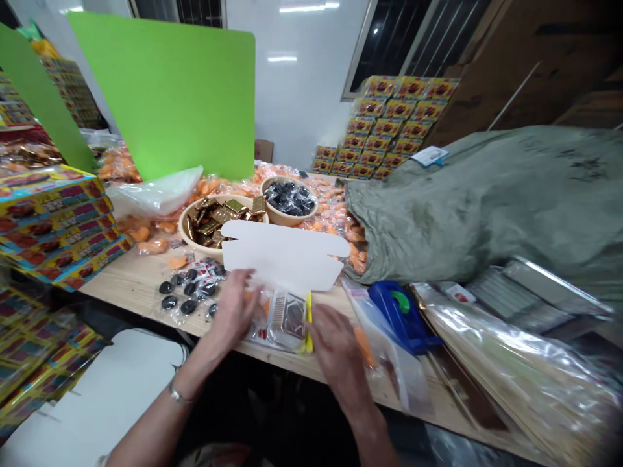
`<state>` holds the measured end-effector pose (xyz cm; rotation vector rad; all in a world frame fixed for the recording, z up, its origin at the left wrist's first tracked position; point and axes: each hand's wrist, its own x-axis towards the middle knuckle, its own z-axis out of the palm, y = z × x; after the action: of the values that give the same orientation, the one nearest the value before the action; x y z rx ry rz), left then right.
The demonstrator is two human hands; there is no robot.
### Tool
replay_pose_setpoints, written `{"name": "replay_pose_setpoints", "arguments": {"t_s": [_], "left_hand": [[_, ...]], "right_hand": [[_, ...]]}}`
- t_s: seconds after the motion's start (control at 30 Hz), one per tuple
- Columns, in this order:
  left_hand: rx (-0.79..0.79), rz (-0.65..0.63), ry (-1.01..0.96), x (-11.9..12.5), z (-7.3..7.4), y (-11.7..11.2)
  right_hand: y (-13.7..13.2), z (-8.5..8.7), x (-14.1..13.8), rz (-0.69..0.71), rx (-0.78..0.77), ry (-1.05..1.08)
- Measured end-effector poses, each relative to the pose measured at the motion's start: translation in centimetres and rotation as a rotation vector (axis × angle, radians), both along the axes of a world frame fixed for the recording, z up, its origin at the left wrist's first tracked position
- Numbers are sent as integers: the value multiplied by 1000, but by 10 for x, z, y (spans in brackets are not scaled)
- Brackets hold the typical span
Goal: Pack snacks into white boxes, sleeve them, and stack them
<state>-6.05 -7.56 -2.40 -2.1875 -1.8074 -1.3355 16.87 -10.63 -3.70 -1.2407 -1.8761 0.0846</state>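
Observation:
A carton (286,256) with its white inside showing stands at the table's front edge, its long lid flap raised. In it sits a clear plastic clamshell pack (288,319), with orange pieces in clear wrap to the left. My left hand (237,305) is at the carton's left side, fingers bent around the edge. On the right, my right hand (335,347) is somewhat blurred, its fingers loosely stretched beside the yellow side edge. Whether it touches the carton is hard to see. Black round pieces (189,292) in clear bags lie left of my left hand.
Behind the carton stand a bowl of gold-brown packets (187,240) and a bowl of black pieces (314,211). Printed boxes (58,224) are stacked at left. A blue tape dispenser (399,318), a grey-green sack (487,201) and plastic-wrapped sheets (516,370) occupy the right.

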Motion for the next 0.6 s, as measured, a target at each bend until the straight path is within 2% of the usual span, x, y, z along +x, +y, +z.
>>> {"name": "replay_pose_setpoints", "arguments": {"t_s": [0.07,0.1,0.13,0.2,0.27,0.3,0.47,0.6], "left_hand": [[126,216,-113,-37,11,15],[121,260,-154,-53,15,24],[53,239,-182,-65,18,32],[-146,94,-180,-79,20,47],[-284,-34,-137,-78,17,52],[-299,-55,-118,-74,15,51],[-256,-16,-92,-49,-4,27],[-233,-54,-71,-49,-20,10]], "right_hand": [[21,10,14,-141,40,107],[33,16,19,-191,43,145],[45,21,22,-215,27,163],[64,28,22,-197,-26,160],[75,31,15,-155,-83,129],[76,31,9,-142,-102,105],[55,19,-11,-97,-48,-12],[27,0,-11,-7,-59,85]]}}
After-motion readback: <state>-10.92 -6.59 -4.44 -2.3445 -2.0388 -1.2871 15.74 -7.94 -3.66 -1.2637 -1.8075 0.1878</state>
